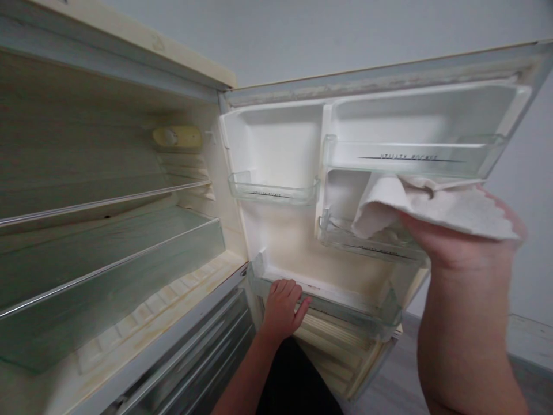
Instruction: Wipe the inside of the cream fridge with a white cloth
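My right hand (462,233) is raised at the fridge door's outer side, with a white paper towel (453,204) draped over the palm and fingers. Part of the towel hangs in front of the middle right door bin (367,248), just below the upper bin (406,155) marked "UTILITY POCKET". Most of the right fingers are hidden by the towel. Lower down, my left hand (284,305) rests with its fingers curled over the front rim of the clear bottom door bin (341,308).
The fridge door (280,230) stands wide open to the right. A small clear bin (276,191) sits on its hinge side. Inside the stained fridge are a glass shelf (103,202), a clear drawer (129,271) and a yellowed lamp cover (177,137). A second compartment lies open below.
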Demonstrator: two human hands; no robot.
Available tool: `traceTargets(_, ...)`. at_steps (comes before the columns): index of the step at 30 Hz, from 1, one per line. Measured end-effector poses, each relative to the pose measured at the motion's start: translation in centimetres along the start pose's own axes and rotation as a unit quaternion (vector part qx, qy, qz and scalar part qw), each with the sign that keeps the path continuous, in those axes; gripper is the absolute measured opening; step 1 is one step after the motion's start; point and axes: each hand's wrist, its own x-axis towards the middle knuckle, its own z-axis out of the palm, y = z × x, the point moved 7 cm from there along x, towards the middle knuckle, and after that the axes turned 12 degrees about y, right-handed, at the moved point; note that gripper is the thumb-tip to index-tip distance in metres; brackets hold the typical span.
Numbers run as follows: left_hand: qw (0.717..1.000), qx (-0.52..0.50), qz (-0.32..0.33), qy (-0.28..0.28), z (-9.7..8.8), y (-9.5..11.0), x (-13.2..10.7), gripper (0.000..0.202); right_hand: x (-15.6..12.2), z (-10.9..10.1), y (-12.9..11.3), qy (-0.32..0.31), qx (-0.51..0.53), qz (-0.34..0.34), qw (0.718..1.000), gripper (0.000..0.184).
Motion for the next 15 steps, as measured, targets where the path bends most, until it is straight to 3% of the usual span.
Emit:
traceTargets(4, 1.000, 0.010, -0.003, -0.011, 0.1, 0.4, 0.1, 0.021, 0.1, 0.5, 0.8, -0.019, 0.031, -0.026, 0.999, 0.036)
traceTargets(10, 1.000, 0.022, 0.001, -0.006, 0.0, 1.2, 0.4, 0.018, -0.4, -1.2, 0.8, 0.027, 0.079, -0.021, 0.996, 0.030)
traceTargets(13, 1.000, 0.026, 0.002, -0.003, 0.0, 1.4, 0.5, 0.017, -2.2, -2.2, 0.1, 0.039, 0.029, -0.025, 0.998, 0.032)
traceTargets(15, 1.000, 0.024, 0.002, -0.003, -0.1, 1.4, 0.5, 0.017, -3.7, -3.2, -1.1, 0.060, -0.084, -0.101, 0.990, 0.040)
